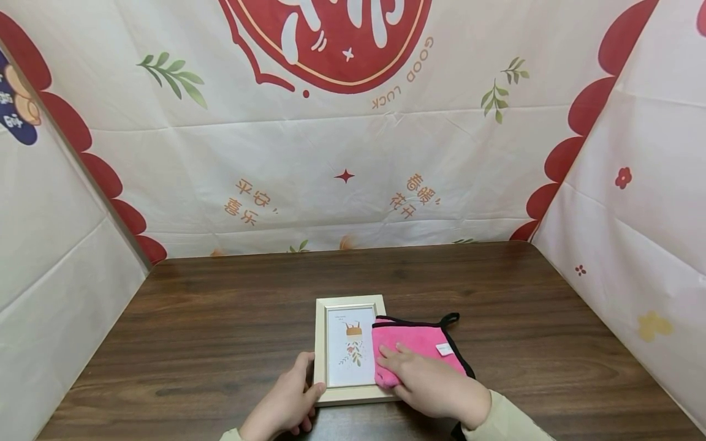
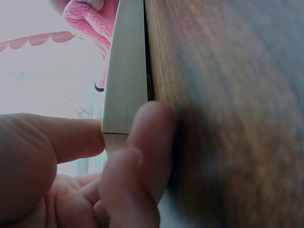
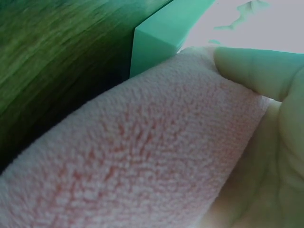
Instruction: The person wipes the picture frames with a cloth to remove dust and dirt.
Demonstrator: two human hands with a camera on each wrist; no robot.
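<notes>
A cream picture frame (image 1: 321, 343) lies on the wooden table, its print of a small brown motif and leafy sprigs facing up. My left hand (image 1: 284, 398) grips the frame's near left corner; in the left wrist view its thumb (image 2: 76, 137) is against the front face and fingertips curl behind the edge. A folded pink cloth (image 1: 419, 337) with black trim, a loop and a white tag covers the frame's right side. My right hand (image 1: 430, 380) presses on this cloth with extended fingers. In the right wrist view the thumb (image 3: 256, 69) lies straight along the cloth near the frame's corner.
The dark wooden table (image 1: 220, 318) extends around the frame on both sides and behind it. A white printed cloth backdrop (image 1: 309, 147) with red motifs hangs at the back, and similar cloth walls (image 1: 634, 233) stand at the left and right.
</notes>
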